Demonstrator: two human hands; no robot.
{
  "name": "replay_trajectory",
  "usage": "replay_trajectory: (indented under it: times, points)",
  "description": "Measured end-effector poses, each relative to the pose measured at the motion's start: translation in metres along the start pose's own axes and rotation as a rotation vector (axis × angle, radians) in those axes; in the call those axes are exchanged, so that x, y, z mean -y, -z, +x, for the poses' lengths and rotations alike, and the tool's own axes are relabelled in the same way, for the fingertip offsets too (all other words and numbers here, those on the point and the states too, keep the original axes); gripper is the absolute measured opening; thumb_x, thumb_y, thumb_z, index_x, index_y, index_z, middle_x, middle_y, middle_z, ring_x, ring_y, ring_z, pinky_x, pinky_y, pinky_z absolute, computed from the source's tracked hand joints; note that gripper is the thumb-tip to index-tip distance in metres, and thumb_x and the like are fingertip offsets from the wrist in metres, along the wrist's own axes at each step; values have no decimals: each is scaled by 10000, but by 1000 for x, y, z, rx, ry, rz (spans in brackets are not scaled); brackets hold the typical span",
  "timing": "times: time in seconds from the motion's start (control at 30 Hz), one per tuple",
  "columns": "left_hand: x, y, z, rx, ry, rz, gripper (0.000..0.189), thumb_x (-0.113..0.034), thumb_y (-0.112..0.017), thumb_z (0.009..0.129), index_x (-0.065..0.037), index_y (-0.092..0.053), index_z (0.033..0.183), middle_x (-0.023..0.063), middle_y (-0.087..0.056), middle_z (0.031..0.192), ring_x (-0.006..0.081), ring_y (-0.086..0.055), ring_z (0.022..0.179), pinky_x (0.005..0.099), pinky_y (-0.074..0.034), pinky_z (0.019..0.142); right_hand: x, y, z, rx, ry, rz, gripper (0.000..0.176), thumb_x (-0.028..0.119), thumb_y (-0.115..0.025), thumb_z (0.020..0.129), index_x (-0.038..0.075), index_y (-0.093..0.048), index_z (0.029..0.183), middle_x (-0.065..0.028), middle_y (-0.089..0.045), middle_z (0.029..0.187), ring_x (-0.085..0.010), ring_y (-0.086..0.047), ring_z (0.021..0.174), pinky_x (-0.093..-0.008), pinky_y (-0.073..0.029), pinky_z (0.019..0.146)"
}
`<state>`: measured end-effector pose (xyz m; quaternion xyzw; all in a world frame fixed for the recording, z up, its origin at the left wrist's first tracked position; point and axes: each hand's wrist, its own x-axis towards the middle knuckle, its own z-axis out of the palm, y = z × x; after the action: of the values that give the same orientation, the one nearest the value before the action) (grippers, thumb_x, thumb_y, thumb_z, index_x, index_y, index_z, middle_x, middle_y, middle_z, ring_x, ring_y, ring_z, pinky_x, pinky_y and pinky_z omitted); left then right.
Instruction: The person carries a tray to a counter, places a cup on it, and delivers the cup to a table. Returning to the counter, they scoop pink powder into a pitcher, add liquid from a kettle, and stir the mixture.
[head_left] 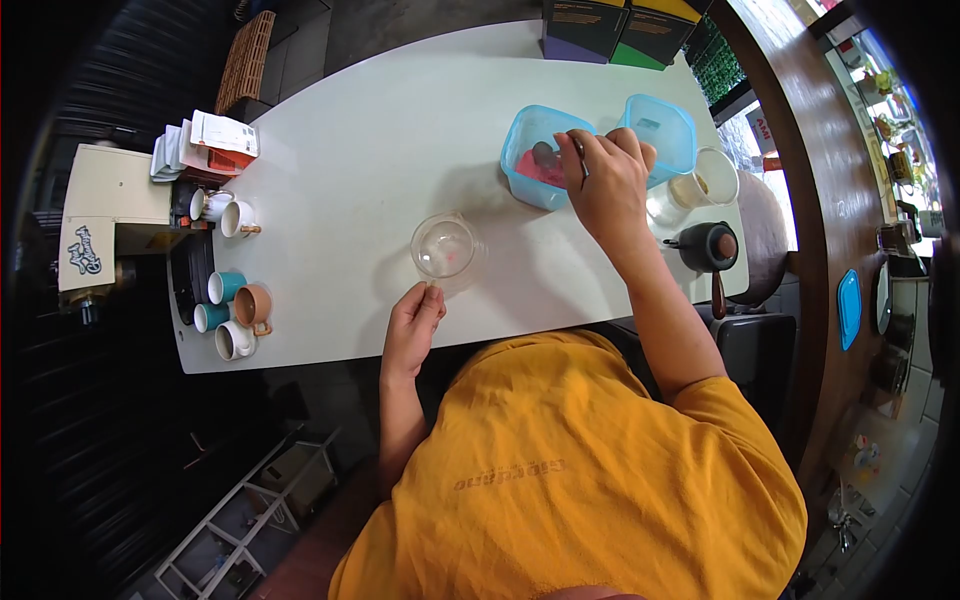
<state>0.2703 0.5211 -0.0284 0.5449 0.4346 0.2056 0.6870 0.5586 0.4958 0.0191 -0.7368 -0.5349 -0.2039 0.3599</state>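
Observation:
My left hand (413,325) is closed on the handle of a clear glass cup (443,247), which is at the white table's near side. A small trace of pink shows inside the cup. Over a light blue plastic container (520,190), my right hand (615,185) grips a metal spoon (544,154) with its bowl down in the container. Pink powder (537,170) lies there beneath the spoon. Part of this container is hidden behind my right hand. Just beyond the hand stands a second light blue container (665,130).
To the right are a clear glass vessel (717,178) and a black pot (708,246) with a wooden handle. Several mugs (237,340) stand at the table's left end, near a coffee machine (115,210). Dark boxes (585,30) occupy the far edge.

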Motion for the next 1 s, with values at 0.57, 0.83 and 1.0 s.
replay_trajectory:
  times: [0.57,0.83,1.0]
  points:
    - [-6,1,2,26,17,20,313,-300,-479,981,-77,-495,763,-40,-410,651,44,-335,558,207,-288,516,-2,-4,-4,-25,-166,53,154,201,-656,831,79,-660,738,-22,-606,578,-202,-522,628,-337,-340,706]
    - [-9,-2,0,16,38,19,318,-311,-494,974,-79,-494,757,-48,-412,656,37,-320,565,202,-273,510,-6,7,-3,-73,-247,66,163,192,-649,835,74,-654,724,-18,-588,570,-190,-538,592,-330,-339,697]
    - [-11,-4,0,8,49,15,325,-317,-504,970,-77,-494,751,-54,-411,661,32,-310,576,199,-262,507,-10,18,-5,-116,-270,93,160,189,-639,842,70,-659,737,-10,-585,578,-181,-536,587,-328,-343,690]
